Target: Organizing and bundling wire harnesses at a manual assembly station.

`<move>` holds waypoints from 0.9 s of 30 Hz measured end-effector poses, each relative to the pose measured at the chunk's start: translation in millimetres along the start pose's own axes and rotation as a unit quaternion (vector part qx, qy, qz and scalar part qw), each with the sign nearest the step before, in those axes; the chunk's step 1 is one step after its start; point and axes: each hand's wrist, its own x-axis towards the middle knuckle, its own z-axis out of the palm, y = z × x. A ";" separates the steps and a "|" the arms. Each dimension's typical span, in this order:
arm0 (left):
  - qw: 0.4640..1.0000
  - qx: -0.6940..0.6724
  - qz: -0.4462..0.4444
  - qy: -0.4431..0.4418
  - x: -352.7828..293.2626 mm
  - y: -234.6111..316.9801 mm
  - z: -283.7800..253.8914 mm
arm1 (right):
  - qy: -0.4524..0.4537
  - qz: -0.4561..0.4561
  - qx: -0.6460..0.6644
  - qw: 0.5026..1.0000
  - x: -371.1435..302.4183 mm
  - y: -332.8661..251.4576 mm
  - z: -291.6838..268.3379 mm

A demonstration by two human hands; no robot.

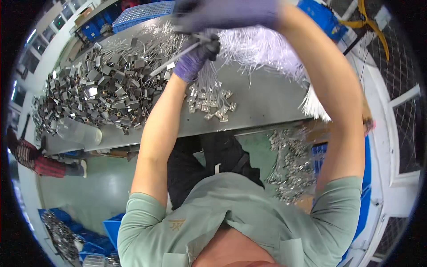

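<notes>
My left hand (195, 58), in a purple glove with dark fingertips, is closed round a bundle of thin white wires (208, 81). From the bundle, small silvery metal end pieces (212, 105) hang down over the grey table. A pale thin rod (174, 59) slants from beside the left fingers toward the lower left; which hand holds it, if either, I cannot tell. My right hand (227, 14), also purple-gloved, reaches across at the top above the left one. Motion smears its fingers, and what they may hold is hidden.
Many small grey-black blocks with metal parts (102, 84) heap the table's left side, beside a clear plastic bottle (78, 132). White wires (262, 46) lie across the far right. A blue crate (142, 15) stands behind. More metal-ended pieces (291, 169) lie below the table, right.
</notes>
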 end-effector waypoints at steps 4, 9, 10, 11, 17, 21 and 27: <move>0.926 -0.366 -0.060 0.067 -3.4 -13.6 14.6 | 0.019 -0.124 -0.006 0.992 41.6 -16.6 33.7; 0.902 -0.406 -0.103 0.103 -7.8 -12.0 16.7 | 0.194 -0.135 0.355 0.904 -6.2 30.7 36.2; 0.893 -0.425 -0.116 0.090 -8.7 -10.7 16.1 | 0.248 -0.131 0.421 0.863 -11.6 50.9 42.2; 0.902 -0.414 -0.086 0.089 -10.1 -9.4 16.1 | 0.314 -0.060 0.426 0.846 -15.0 70.0 47.1; 0.895 -0.428 -0.125 0.029 -5.7 -10.8 8.8 | 0.150 0.032 0.119 0.981 42.5 157.9 128.7; 0.892 -0.424 -0.154 0.014 -0.7 -15.6 4.8 | 0.178 -0.063 0.365 0.912 64.8 163.2 158.9; 0.926 0.319 -0.029 0.201 -17.7 6.0 -14.4 | 0.312 0.104 0.607 0.724 56.0 146.2 162.2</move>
